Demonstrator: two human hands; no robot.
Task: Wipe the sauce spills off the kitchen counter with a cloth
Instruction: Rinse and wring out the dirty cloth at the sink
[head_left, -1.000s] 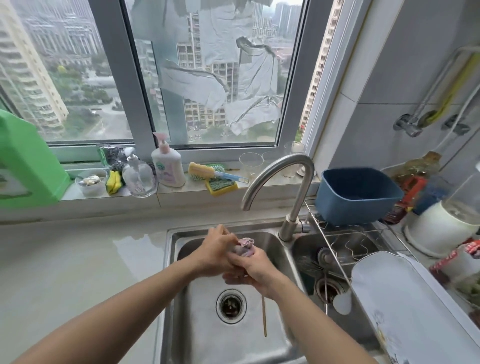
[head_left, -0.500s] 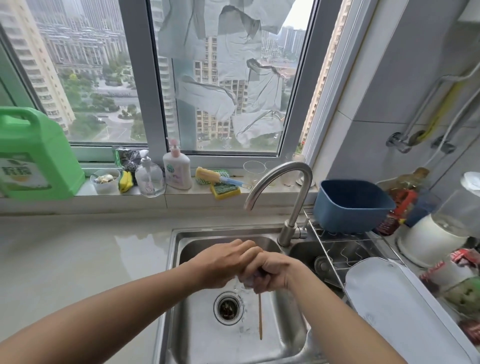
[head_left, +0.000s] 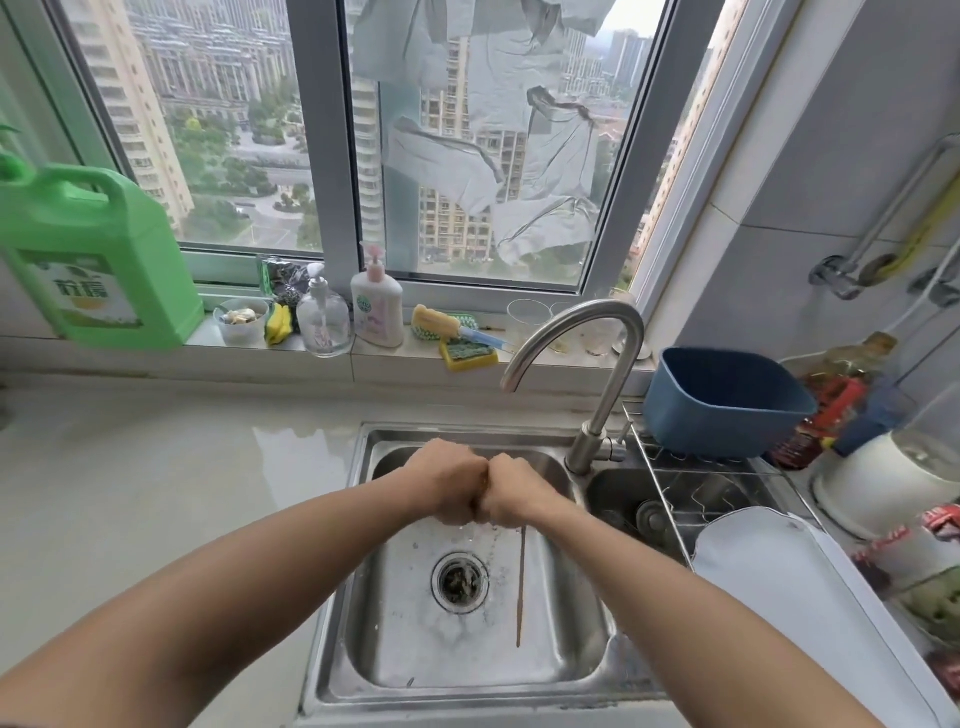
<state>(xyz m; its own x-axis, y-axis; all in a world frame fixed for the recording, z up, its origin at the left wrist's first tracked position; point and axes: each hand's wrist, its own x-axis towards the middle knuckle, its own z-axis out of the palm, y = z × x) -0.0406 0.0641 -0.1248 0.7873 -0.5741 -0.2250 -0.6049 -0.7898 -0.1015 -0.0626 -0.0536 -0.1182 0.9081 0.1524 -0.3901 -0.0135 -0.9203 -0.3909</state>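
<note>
Both my hands are clenched into fists, knuckle to knuckle, above the steel sink (head_left: 467, 654). My left hand (head_left: 448, 480) and my right hand (head_left: 520, 492) squeeze the small cloth between them; the cloth is almost wholly hidden inside the fists. Drops of water fall beneath them toward the drain (head_left: 460, 582). The pale kitchen counter (head_left: 156, 493) stretches to the left of the sink, with a wet sheen near the sink's back left corner. I can make out no sauce spill on it.
A curved faucet (head_left: 597, 364) stands right of my hands. A chopstick (head_left: 521, 587) lies in the sink. A green jug (head_left: 88, 260), soap bottles and sponges line the sill. A blue basin (head_left: 727, 405) and a white board (head_left: 810, 603) sit at right.
My hands have turned from loosely bunching the visible cloth to tight fists pressed together, hiding it. The view has tilted down and closer.
</note>
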